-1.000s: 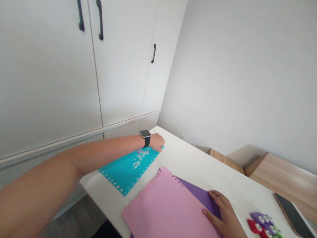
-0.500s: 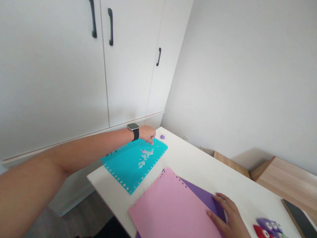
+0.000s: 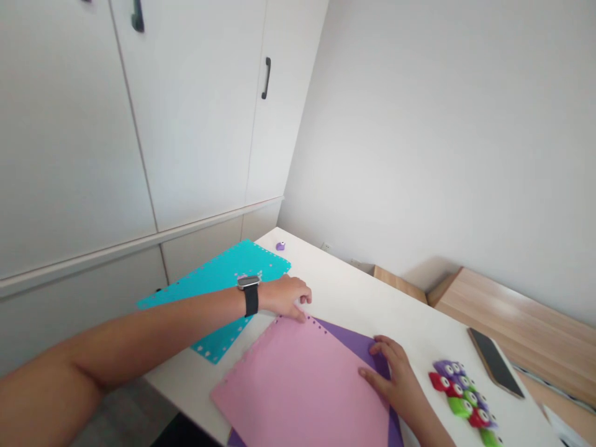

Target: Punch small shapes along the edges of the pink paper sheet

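Observation:
A pink sheet (image 3: 298,385) with punched holes along its edges lies on top of a purple sheet (image 3: 347,338). My left hand (image 3: 286,297), with a black-strapped watch at the wrist, is at the far corner of the pink sheet. Its thumb is at that corner, apart from the loosely bent fingers. My right hand (image 3: 391,372) rests spread at the right side of both sheets, thumb on the pink and fingertips by the purple edge. Partly behind my left forearm is a turquoise sheet (image 3: 205,279) with holed edges and white and pink bits on it.
One small purple piece with an eye (image 3: 280,246) sits near the table's far corner. Several red, green and purple eyed pieces (image 3: 460,391) cluster at right, beside a dark phone (image 3: 496,362). White cabinets (image 3: 195,124) border the left; wooden furniture (image 3: 512,298) stands beyond the table.
My left hand has come back from the turquoise sheet's far edge to the pink sheet's corner. The view has shifted right, showing more of the eyed pieces. My right hand stays by the sheets.

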Available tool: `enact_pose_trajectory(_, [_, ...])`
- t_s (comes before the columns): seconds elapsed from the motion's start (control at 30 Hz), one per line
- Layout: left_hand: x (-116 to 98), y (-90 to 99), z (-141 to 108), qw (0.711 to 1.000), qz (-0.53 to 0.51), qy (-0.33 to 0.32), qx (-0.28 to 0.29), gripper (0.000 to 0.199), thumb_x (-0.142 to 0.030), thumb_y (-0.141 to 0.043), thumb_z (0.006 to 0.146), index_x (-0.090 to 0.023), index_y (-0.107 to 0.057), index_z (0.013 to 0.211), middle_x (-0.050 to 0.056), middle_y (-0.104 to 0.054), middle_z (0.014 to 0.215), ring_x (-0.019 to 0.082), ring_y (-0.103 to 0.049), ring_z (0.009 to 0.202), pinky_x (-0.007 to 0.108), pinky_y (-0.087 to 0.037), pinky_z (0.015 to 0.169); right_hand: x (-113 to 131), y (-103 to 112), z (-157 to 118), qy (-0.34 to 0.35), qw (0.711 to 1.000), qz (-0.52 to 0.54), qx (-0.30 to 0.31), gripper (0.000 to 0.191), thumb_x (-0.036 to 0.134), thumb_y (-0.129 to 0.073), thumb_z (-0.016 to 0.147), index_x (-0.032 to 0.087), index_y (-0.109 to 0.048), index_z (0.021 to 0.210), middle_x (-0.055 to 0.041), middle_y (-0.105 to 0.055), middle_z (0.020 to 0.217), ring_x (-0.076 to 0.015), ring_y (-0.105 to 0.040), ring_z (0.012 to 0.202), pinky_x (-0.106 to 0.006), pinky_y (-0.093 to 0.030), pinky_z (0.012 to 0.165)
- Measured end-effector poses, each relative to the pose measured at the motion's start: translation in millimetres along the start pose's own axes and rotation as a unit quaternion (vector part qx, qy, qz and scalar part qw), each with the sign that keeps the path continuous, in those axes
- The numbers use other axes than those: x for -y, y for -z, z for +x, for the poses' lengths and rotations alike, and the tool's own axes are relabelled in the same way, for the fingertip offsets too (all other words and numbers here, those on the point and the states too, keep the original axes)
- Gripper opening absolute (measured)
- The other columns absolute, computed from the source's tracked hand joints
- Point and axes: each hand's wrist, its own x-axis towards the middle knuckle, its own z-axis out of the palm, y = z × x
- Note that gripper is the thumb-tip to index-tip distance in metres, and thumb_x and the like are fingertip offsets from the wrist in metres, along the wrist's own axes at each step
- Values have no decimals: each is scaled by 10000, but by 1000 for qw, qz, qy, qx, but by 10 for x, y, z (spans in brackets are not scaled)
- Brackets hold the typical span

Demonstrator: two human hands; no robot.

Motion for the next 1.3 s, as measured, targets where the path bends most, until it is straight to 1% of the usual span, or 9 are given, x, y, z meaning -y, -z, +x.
enact_pose_trajectory(0.13, [-132, -97, 41, 1000, 12, -14, -12, 337, -513, -808, 735, -287, -723, 970, -14, -749, 945, 211, -681, 910, 305, -370, 812, 66, 43, 8, -5, 1000, 6, -3, 370, 531, -726, 808, 216, -660, 991, -137, -591, 1311, -319, -533, 1241, -453, -440, 1051])
enact_pose_trajectory(0.43, [-406, -180, 152, 996, 6, -82, -40, 192, -405, -779, 808, -274, -710, 930, -16, -758, 896, 196, -679, 873, 345, -327, 919, 257, 49, 45, 9, 999, 12, -39, 363, 516, -727, 820, 218, -677, 1020, -124, -621, 1279, -300, -553, 1211, -423, -454, 1027])
enact_pose_trajectory(0.57, [-474, -256, 167, 993, -22, -103, -45, 42, -295, -697, 873, -254, -702, 865, -31, -750, 841, 175, -682, 818, 305, -356, 865, -62, 301, 22, -24, 988, -36, -145, 338, 492, -637, 885, 216, -699, 1070, -127, -685, 1174, -296, -587, 1139, -442, -449, 1006])
enact_pose_trajectory(0.67, [-469, -283, 131, 994, -48, -93, -42, 77, -301, -651, 899, -250, -700, 868, -20, -748, 843, 180, -683, 806, 268, -377, 754, -463, 676, -88, -157, 957, -138, -200, 322, 405, -542, 921, 182, -713, 1078, -141, -713, 1111, -302, -598, 1090, -451, -421, 995])
enact_pose_trajectory(0.8, [-432, -287, 92, 995, -72, -57, -39, 163, -373, -586, 942, -264, -704, 919, -8, -746, 844, 191, -679, 784, 250, -364, 668, -779, 1058, -264, -268, 945, -182, -56, 252, 374, -619, 835, 196, -756, 950, -109, -733, 1013, -280, -627, 1010, -372, -437, 902])
enact_pose_trajectory(0.9, [-422, -307, 80, 994, -94, -40, -48, 196, -393, -558, 957, -264, -706, 952, -2, -747, 865, 193, -682, 801, 247, -377, 680, -808, 1126, -325, -266, 945, -190, 16, 301, 442, -689, 768, 201, -747, 939, -89, -731, 965, -256, -639, 940, -322, -447, 816])
enact_pose_trajectory(1.0, [-424, -341, 72, 991, -113, -37, -54, 206, -394, -550, 960, -261, -707, 974, 2, -748, 886, 192, -685, 821, 245, -393, 702, -788, 1074, -324, -248, 940, -220, 82, 280, 404, -674, 776, 212, -735, 971, -87, -723, 1046, -259, -627, 987, -324, -433, 850])
enact_pose_trajectory(1.17, [-432, -356, 52, 990, -124, -34, -61, 219, -382, -527, 971, -264, -709, 999, 7, -749, 887, 192, -685, 821, 246, -408, 720, -795, 958, -298, -230, 937, -242, 99, 355, 198, -628, 757, 225, -721, 1099, -90, -693, 1169, -269, -593, 1100, -338, -396, 959])
enact_pose_trajectory(1.3, [-439, -343, 33, 988, -134, -32, -64, 220, -364, -524, 972, -269, -715, 1025, 8, -758, 921, 191, -692, 842, 248, -419, 741, -810, 934, -291, -211, 940, -246, 102, 359, 161, -592, 782, 231, -714, 1112, -91, -690, 1161, -274, -563, 1162, -339, -384, 987])
